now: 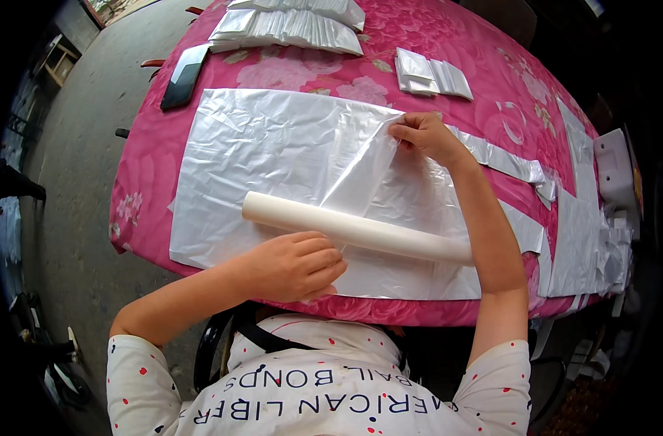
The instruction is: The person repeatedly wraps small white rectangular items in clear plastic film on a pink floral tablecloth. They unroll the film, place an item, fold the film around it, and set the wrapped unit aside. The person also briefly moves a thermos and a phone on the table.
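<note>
A stack of large, shiny white plastic bags [251, 138] lies flat across the table in front of me. Across it rests a long white tube [360, 231], slanting down toward the right. My right hand [422, 136] pinches the far edge of the top plastic sheet, which lifts into a fold [364, 171] running down to the tube. Just on the near side of the tube, my left hand [302, 265] is closed with its fingers curled. Whatever the left fingers hold, if anything, is hidden beneath them.
A pink floral tablecloth [150, 182] covers the table. At the far left lie a dark phone [185, 76] and rows of folded clear packets [288, 30]. A smaller packet pile [433, 75] sits far right. More plastic sheets [575, 243] and a white container [615, 167] line the right edge.
</note>
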A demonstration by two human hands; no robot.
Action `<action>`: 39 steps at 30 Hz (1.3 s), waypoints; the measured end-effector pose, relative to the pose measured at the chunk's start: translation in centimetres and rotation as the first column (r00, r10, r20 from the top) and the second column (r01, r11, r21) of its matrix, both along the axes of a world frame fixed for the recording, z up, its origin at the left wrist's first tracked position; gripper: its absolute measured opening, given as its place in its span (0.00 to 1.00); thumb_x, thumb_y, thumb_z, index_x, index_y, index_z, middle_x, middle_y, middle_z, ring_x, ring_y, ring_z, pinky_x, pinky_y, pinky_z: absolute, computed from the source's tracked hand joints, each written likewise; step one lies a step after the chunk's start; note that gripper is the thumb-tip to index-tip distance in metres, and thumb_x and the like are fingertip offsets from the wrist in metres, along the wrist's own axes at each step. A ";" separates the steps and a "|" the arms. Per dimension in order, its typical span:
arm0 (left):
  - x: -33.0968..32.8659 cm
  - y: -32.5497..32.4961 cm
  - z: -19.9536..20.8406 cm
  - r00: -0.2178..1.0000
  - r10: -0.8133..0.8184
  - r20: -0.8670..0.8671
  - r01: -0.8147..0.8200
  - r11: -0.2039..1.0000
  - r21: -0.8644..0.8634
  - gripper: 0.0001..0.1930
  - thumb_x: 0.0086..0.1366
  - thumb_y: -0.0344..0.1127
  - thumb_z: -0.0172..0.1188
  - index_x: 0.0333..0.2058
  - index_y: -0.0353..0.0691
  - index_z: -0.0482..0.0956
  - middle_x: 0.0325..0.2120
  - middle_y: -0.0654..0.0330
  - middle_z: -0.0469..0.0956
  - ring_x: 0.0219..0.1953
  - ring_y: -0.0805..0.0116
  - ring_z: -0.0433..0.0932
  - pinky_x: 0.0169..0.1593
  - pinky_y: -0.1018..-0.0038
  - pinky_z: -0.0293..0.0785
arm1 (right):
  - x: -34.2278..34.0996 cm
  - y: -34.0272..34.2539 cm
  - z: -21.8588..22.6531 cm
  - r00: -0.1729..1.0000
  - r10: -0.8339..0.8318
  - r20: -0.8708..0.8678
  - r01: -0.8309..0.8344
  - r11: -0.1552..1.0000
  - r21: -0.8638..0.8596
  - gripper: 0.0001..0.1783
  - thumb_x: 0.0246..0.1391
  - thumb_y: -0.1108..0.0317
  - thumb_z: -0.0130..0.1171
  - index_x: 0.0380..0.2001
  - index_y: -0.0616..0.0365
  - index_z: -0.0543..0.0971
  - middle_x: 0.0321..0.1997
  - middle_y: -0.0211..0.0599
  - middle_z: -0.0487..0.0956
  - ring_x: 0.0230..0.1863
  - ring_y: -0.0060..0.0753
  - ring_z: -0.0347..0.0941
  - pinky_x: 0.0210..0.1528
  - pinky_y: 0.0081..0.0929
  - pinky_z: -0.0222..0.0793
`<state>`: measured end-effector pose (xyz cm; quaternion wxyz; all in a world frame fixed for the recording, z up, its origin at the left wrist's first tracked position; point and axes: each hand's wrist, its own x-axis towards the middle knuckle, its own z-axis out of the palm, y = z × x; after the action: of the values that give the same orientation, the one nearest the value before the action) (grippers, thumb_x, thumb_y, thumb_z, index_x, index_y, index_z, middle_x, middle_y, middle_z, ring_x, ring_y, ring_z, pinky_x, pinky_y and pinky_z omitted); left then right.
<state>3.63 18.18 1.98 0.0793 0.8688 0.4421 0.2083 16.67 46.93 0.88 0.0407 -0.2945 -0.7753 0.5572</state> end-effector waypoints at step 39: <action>3.2 -3.4 -3.4 0.993 0.020 -0.118 -0.050 0.964 -0.261 0.44 0.54 0.61 0.50 0.60 0.33 0.51 0.63 0.48 0.47 0.65 0.55 0.45 0.65 0.61 0.41 | 8.4 -14.3 1.6 0.992 -0.009 -0.123 0.103 0.613 0.784 0.28 0.41 0.70 0.61 0.51 0.55 0.71 0.43 0.39 0.74 0.42 0.43 0.69 0.45 0.34 0.65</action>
<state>6.85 14.78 -1.37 0.1651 0.8530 0.4851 0.0988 25.05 32.63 2.51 0.2247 -0.2408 -0.9281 0.1736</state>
